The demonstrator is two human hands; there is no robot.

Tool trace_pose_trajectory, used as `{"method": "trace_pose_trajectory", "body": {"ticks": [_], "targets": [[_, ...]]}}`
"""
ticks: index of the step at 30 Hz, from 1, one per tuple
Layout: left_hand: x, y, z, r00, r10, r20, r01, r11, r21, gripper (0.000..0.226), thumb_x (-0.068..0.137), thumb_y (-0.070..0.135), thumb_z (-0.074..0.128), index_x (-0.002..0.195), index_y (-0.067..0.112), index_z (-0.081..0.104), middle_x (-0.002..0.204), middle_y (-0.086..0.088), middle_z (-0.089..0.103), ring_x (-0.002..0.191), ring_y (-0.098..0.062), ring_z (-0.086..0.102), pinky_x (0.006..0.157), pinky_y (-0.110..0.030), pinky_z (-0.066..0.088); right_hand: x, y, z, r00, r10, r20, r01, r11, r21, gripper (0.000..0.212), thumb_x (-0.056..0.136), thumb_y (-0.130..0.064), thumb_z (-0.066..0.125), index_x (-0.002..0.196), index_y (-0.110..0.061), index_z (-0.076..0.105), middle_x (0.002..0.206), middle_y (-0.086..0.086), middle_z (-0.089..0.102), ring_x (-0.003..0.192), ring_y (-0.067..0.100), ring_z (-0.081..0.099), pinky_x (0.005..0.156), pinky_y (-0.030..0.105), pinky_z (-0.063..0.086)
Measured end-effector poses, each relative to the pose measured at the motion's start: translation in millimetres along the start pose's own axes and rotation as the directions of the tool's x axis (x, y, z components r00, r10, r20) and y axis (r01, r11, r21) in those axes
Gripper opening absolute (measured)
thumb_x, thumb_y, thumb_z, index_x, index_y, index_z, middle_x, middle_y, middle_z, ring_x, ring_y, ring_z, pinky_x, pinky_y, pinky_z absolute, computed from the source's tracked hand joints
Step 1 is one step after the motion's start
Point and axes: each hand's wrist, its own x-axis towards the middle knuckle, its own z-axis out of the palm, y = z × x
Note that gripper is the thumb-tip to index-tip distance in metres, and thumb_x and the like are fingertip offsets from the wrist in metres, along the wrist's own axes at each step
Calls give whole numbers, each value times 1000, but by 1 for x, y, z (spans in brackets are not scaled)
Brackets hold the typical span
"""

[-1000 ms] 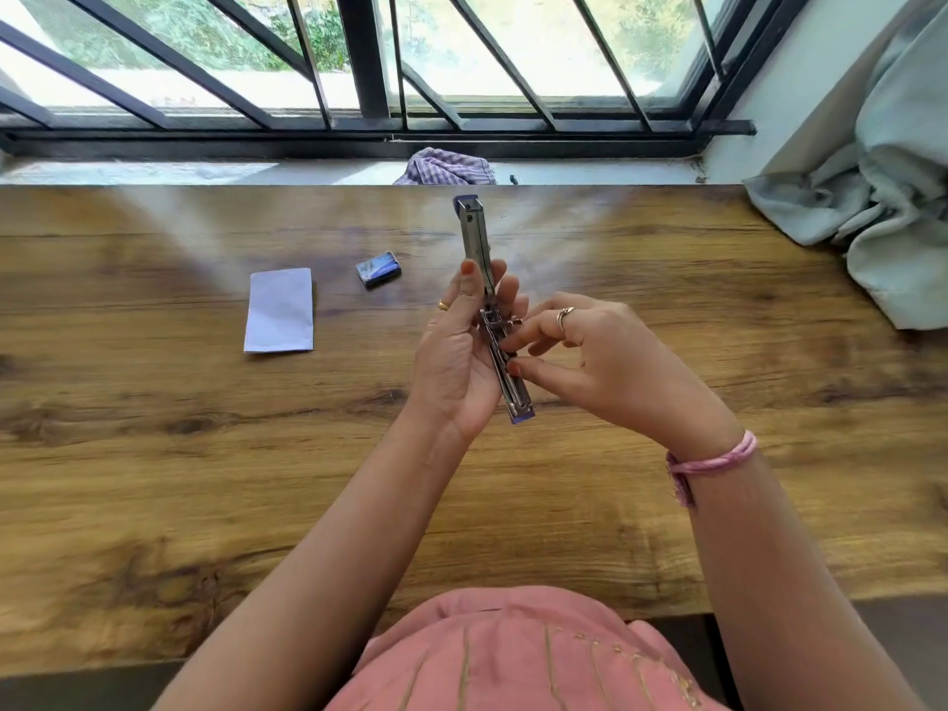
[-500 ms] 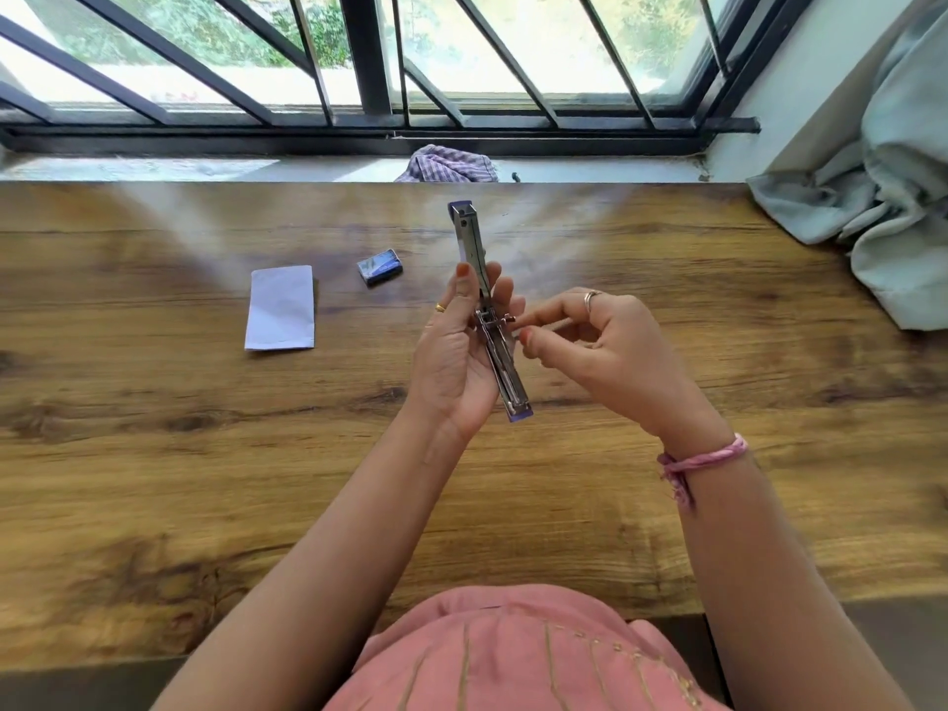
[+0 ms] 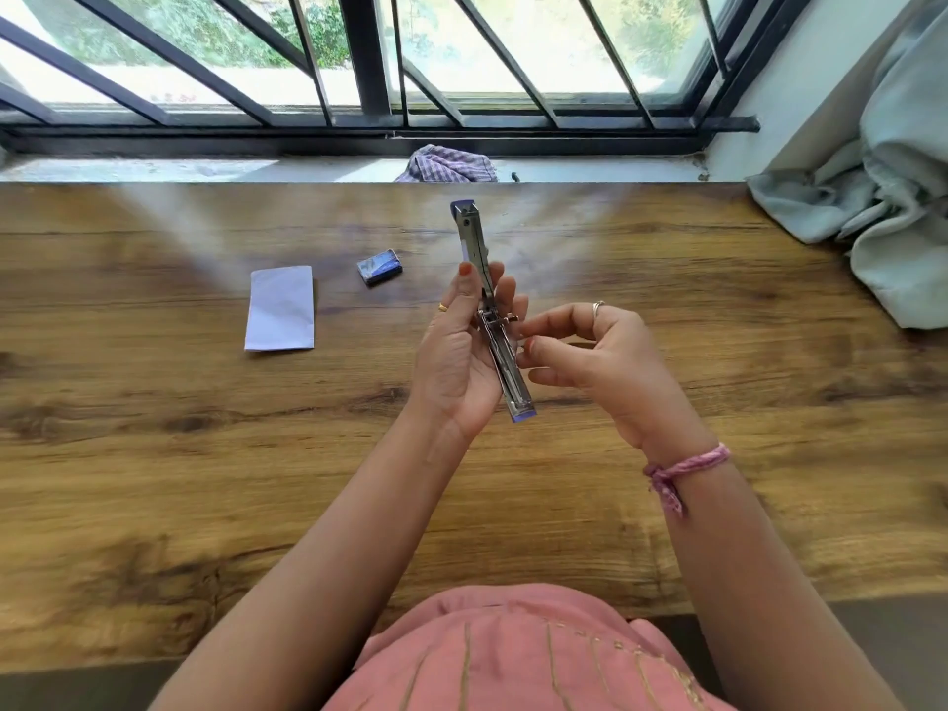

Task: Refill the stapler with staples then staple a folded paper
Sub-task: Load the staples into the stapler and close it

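A metal stapler [image 3: 473, 238] with blue ends is swung open into one long straight bar and held upright above the wooden table [image 3: 154, 454]. My left hand [image 3: 454, 361] grips it around the hinge and the lower half. My right hand [image 3: 595, 361] is just to its right, with curled fingertips touching the hinge mechanism. I cannot see whether these fingers pinch anything. A folded white paper [image 3: 280, 307] lies flat to the left. A small blue staple box [image 3: 379, 267] sits between the paper and the stapler.
A checked cloth [image 3: 449, 164] lies on the window sill behind the table. A pale grey-green curtain [image 3: 882, 197] is bunched over the table's far right corner. Window bars run along the back.
My right hand has drawn away from the stapler's lower half to the right, then brought its fingertips back to the hinge. The left hand holds the stapler in place.
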Motion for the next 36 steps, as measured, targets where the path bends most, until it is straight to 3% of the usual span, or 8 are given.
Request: {"method": "trace_pose_trajectory", "body": {"ticks": [4,11,18,22,27,32,36], "targets": [[-1,-3,1,1000,7,-2,-7,1000,-6,17,95,21,54,99,11,66,90,2,68,75,-7,67,83,-26,54,0,8,12,993,64,-98,-53,992,117,10,80,0,68,82,-9,72,78,5,76,76,15,73,67,31,58],[-4,-4,2,1000,0,-3,0,1000,3,22,97,22,51,90,13,69,79,2,70,68,-8,66,73,-24,55,-4,16,28,970,30,-240,22,978,209,10,82,-6,70,85,-16,69,87,5,75,81,20,73,63,28,57],[-2,-6,2,999,18,-27,-20,996,-82,15,96,21,53,99,11,64,90,1,68,73,-7,66,85,-25,52,-3,20,37,917,-18,-398,106,974,198,13,79,-12,76,86,-18,67,78,1,73,74,15,72,65,33,59],[-2,-7,2,999,29,-35,-33,995,-99,15,96,20,53,97,10,65,87,1,70,71,-7,67,81,-26,54,-4,24,37,915,-75,-397,140,981,137,6,78,-17,77,81,-21,74,81,2,76,79,20,73,74,40,60],[0,-5,1,999,29,-43,-33,993,-114,15,96,21,52,100,11,62,91,0,67,70,-7,67,80,-24,54,-5,27,38,924,-112,-366,156,983,93,12,77,-18,77,89,-18,76,84,-1,77,81,16,73,74,31,58],[0,-6,0,999,26,-44,-29,996,-84,16,95,23,54,99,11,64,91,2,68,73,-6,67,82,-25,53,-5,26,36,930,-86,-358,143,980,136,11,77,-18,77,88,-16,77,85,3,77,84,20,73,80,42,58],[0,-5,-1,999,31,-29,-33,995,-90,17,95,23,55,101,10,64,95,0,67,75,-7,67,80,-25,55,-7,21,32,934,-91,-347,140,983,120,7,79,-16,75,86,-19,77,82,0,77,79,16,73,75,36,58]]}}
